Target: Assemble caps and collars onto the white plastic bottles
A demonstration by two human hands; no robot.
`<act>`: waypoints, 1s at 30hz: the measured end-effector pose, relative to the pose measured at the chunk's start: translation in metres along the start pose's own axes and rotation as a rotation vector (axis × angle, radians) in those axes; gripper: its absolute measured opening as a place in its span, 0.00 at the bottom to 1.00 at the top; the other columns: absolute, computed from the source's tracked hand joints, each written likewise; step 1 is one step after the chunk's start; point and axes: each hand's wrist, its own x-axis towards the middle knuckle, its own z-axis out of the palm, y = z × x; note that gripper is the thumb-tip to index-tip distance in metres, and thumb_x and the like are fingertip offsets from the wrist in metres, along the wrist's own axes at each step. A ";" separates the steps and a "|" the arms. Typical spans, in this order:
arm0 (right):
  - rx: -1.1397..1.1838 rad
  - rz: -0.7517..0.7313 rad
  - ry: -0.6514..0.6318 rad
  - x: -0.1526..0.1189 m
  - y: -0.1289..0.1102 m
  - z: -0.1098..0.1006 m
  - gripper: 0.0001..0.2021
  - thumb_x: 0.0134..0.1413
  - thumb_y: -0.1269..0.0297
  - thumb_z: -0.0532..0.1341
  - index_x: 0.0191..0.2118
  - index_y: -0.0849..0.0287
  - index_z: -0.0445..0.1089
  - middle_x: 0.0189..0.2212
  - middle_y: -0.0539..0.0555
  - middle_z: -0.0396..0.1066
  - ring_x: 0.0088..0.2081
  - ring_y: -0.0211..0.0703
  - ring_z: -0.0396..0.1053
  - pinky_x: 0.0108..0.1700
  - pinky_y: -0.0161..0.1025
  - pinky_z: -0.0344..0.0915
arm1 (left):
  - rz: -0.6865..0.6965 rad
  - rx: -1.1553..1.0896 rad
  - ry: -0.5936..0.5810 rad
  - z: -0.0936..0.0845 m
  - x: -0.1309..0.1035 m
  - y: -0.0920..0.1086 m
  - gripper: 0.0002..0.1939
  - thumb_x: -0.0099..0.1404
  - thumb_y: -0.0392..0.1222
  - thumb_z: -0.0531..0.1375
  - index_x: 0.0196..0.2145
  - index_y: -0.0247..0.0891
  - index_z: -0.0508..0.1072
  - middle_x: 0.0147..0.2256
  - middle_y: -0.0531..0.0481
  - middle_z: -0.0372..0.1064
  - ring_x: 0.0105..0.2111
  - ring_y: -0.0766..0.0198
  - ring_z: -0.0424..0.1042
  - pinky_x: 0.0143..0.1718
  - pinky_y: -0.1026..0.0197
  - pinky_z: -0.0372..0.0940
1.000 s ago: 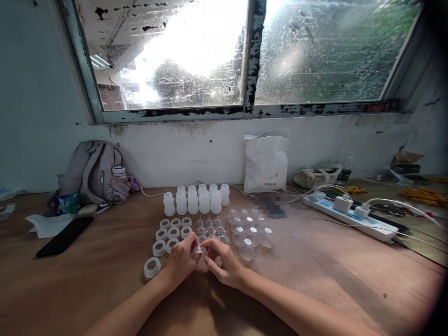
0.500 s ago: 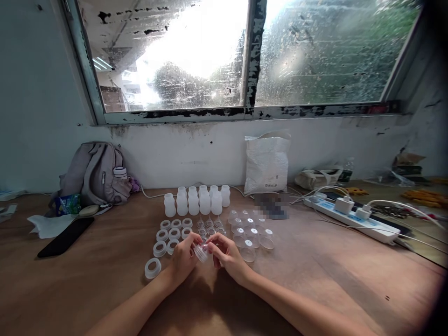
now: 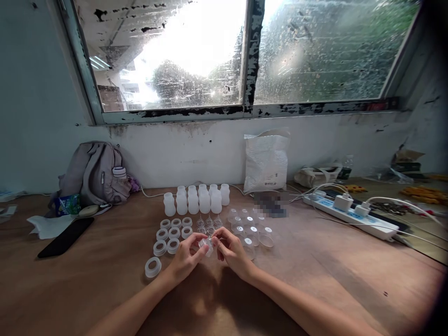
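Between my hands is a translucent bottle collar ring (image 3: 207, 248), tilted, with what looks like a clear silicone teat in it. My left hand (image 3: 187, 256) is closed on the ring's left side, thumb in front. My right hand (image 3: 231, 254) pinches at the ring's upper right, where the teat seems to be; its fingertips partly hide it. Just behind my hands stand several clear teats (image 3: 209, 222). To the left lie several loose collar rings (image 3: 153, 267) in rows. On the right, several clear domed caps (image 3: 266, 239) sit beside my right hand.
Several white bottles (image 3: 169, 204) stand in rows at the back. Behind them to the right leans a white plastic bag (image 3: 266, 161). A black phone (image 3: 66, 238) and a backpack (image 3: 96, 172) are on the left. A power strip (image 3: 350, 217) with cables lies on the right.
The collar ring has turned between my hands and shifted slightly right and up. My left thumb now lies across its front. The things on the table keep their places.
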 end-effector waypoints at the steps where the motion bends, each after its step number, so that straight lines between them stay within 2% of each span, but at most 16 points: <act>1: 0.007 0.006 -0.001 0.001 -0.003 -0.002 0.11 0.52 0.56 0.53 0.29 0.59 0.60 0.18 0.44 0.57 0.16 0.29 0.55 0.17 0.29 0.54 | -0.003 -0.002 0.012 0.002 0.001 -0.001 0.16 0.58 0.48 0.54 0.40 0.36 0.66 0.35 0.48 0.65 0.30 0.66 0.65 0.28 0.66 0.63; 6: 0.066 0.016 0.022 0.000 -0.014 -0.006 0.11 0.51 0.56 0.54 0.29 0.59 0.60 0.18 0.44 0.56 0.16 0.29 0.54 0.18 0.30 0.53 | -0.006 -0.014 0.016 0.011 -0.001 0.003 0.16 0.60 0.49 0.50 0.40 0.36 0.64 0.31 0.49 0.65 0.24 0.70 0.63 0.24 0.67 0.61; 9: 0.068 0.013 0.018 -0.001 -0.016 -0.008 0.11 0.51 0.55 0.54 0.29 0.59 0.60 0.18 0.44 0.56 0.16 0.29 0.54 0.17 0.30 0.53 | 0.050 0.101 -0.034 0.003 -0.001 0.011 0.15 0.60 0.49 0.50 0.41 0.36 0.64 0.31 0.50 0.65 0.27 0.68 0.65 0.28 0.66 0.62; 11: 0.042 -0.019 0.068 0.002 -0.016 -0.012 0.11 0.51 0.55 0.54 0.30 0.59 0.60 0.19 0.45 0.57 0.16 0.29 0.55 0.17 0.30 0.53 | 0.102 0.185 -0.041 -0.010 0.006 0.015 0.14 0.61 0.47 0.49 0.41 0.37 0.64 0.33 0.49 0.66 0.32 0.65 0.66 0.33 0.64 0.62; 13: 0.024 -0.056 0.159 0.007 -0.017 -0.019 0.11 0.50 0.55 0.55 0.30 0.59 0.60 0.21 0.46 0.58 0.16 0.30 0.56 0.16 0.29 0.53 | 0.133 0.279 0.064 -0.031 0.020 0.011 0.14 0.62 0.46 0.48 0.41 0.38 0.64 0.35 0.49 0.66 0.35 0.64 0.66 0.36 0.63 0.62; 17: 0.056 -0.042 0.284 0.018 -0.018 -0.030 0.13 0.49 0.53 0.55 0.30 0.59 0.60 0.23 0.47 0.59 0.15 0.29 0.55 0.14 0.29 0.52 | 0.184 0.603 0.466 -0.085 0.063 -0.018 0.15 0.56 0.46 0.55 0.39 0.36 0.64 0.39 0.45 0.62 0.41 0.58 0.64 0.42 0.57 0.60; 19: 0.072 -0.021 0.289 0.020 -0.017 -0.032 0.14 0.49 0.52 0.55 0.30 0.60 0.60 0.23 0.48 0.59 0.15 0.29 0.55 0.14 0.29 0.52 | 0.156 0.714 0.550 -0.110 0.083 -0.036 0.19 0.52 0.45 0.57 0.41 0.36 0.63 0.42 0.43 0.60 0.45 0.55 0.62 0.46 0.54 0.57; 21: 0.082 -0.012 0.274 0.020 -0.016 -0.031 0.14 0.49 0.53 0.55 0.30 0.60 0.61 0.23 0.48 0.59 0.15 0.29 0.55 0.14 0.29 0.53 | 0.036 0.753 0.563 -0.128 0.099 -0.050 0.25 0.49 0.47 0.59 0.44 0.36 0.61 0.45 0.41 0.59 0.48 0.53 0.59 0.48 0.53 0.56; 22: 0.084 -0.009 0.266 0.020 -0.015 -0.031 0.14 0.49 0.53 0.55 0.30 0.60 0.61 0.23 0.48 0.59 0.15 0.29 0.55 0.14 0.29 0.53 | -0.048 0.750 0.555 -0.133 0.105 -0.055 0.29 0.48 0.49 0.60 0.46 0.35 0.59 0.46 0.40 0.59 0.49 0.52 0.59 0.48 0.53 0.56; 25: 0.089 -0.002 0.249 0.019 -0.013 -0.030 0.14 0.49 0.53 0.55 0.31 0.61 0.61 0.23 0.48 0.59 0.15 0.29 0.55 0.14 0.29 0.52 | -0.132 0.726 0.503 -0.139 0.116 -0.064 0.32 0.44 0.51 0.62 0.44 0.33 0.60 0.41 0.40 0.65 0.43 0.53 0.66 0.41 0.56 0.61; 28: 0.099 0.014 0.250 0.019 -0.014 -0.032 0.13 0.49 0.54 0.55 0.30 0.60 0.61 0.23 0.47 0.59 0.15 0.28 0.55 0.14 0.29 0.51 | -0.127 0.724 0.463 -0.137 0.120 -0.064 0.25 0.44 0.51 0.62 0.38 0.34 0.66 0.35 0.44 0.70 0.37 0.55 0.69 0.36 0.59 0.63; 30: 0.108 0.023 0.255 0.018 -0.015 -0.033 0.14 0.48 0.53 0.56 0.30 0.60 0.61 0.23 0.47 0.59 0.15 0.29 0.56 0.14 0.29 0.51 | -0.124 0.741 0.491 -0.137 0.119 -0.057 0.21 0.46 0.51 0.61 0.35 0.35 0.68 0.33 0.44 0.70 0.36 0.54 0.69 0.36 0.58 0.62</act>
